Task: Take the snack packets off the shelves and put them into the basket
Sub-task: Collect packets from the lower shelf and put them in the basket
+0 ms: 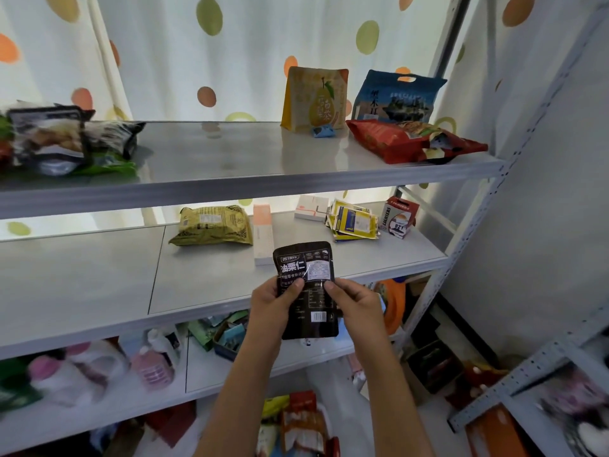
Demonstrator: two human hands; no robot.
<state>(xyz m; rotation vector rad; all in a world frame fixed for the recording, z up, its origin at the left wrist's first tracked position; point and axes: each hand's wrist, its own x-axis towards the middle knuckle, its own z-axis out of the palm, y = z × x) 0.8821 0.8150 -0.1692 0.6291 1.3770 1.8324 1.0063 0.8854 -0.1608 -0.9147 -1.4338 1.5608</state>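
head | both hands, left and right, pinch black packet | basket contents blurred

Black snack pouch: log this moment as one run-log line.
stage: inspecting | object: black foil snack pouch with white print, upright before middle shelf | left hand: grips pouch | right hand: pinches pouch | basket: not reached

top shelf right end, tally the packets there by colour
yellow pear packet: 1
blue handled packet: 1
red packet, lying flat: 1
small blue sachet: 1
total: 4
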